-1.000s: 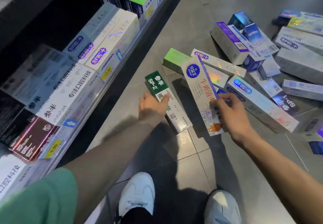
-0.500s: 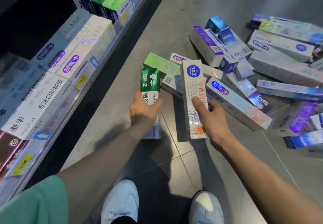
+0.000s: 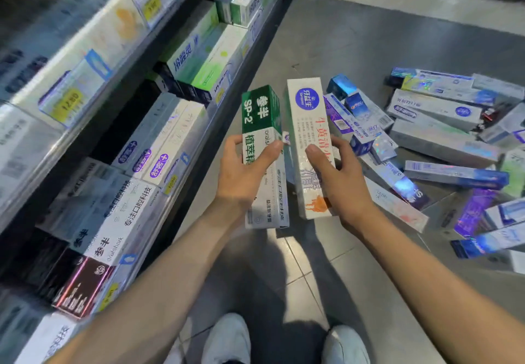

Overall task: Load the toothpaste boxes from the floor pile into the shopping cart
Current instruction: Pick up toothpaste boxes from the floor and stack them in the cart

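Toothpaste boxes: left hand (image 3: 244, 176) grips the green box (image 3: 261, 125), right hand (image 3: 338, 181) the white box (image 3: 308, 125); the pile (image 3: 443, 142) runs off the floor's (image 3: 355, 37) right edge, shelf boxes (image 3: 170, 142) blurred.

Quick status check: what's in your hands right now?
Left hand grips green-white box. Right hand grips white box. Floor pile remains. No cart visible.

Grey tiled floor (image 3: 355, 48) — scattered toothpaste boxes (image 3: 443, 136) (a loose pile).

Dim, soft shadows — blurred, warped edges
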{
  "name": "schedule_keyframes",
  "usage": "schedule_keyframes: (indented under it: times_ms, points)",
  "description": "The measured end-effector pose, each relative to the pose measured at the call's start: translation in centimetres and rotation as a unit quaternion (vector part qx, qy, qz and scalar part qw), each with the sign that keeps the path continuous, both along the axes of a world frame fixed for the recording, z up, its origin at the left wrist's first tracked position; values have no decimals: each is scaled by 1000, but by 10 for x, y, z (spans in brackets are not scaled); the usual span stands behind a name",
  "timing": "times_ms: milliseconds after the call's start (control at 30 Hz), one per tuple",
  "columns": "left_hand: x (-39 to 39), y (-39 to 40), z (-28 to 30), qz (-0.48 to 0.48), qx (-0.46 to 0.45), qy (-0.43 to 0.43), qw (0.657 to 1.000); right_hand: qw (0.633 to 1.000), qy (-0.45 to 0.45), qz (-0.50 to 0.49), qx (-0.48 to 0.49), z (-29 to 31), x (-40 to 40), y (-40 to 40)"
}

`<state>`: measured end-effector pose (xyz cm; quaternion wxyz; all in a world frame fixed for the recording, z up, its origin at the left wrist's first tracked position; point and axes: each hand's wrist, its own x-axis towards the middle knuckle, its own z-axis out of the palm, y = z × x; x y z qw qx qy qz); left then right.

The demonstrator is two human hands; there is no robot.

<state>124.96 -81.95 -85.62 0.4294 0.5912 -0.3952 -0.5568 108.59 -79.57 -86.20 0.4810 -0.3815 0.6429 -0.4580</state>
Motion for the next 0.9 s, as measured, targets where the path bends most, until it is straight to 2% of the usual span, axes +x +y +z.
schedule_keyframes:
  times_ms: [200, 433, 600, 767, 900]
  points:
    - [-10, 8, 140, -34, -45, 20, 998, 999, -35, -4, -3, 139, -17, 23]
    - [-46, 45, 363, -70, -16, 72, 995, 997, -47, -57, -3, 375, -45, 64]
    - [-73, 80, 528, -111, -16, 79, 991, 997, -30, -69, -4, 537, -74, 95]
    - [-108, 109, 662, -125, -35, 66, 989, 995, -21, -92, -14, 655, -101, 130]
    - [-137, 126, 727, -138, -66, 52, 987, 993, -11, -106, -47, 718, -120, 155]
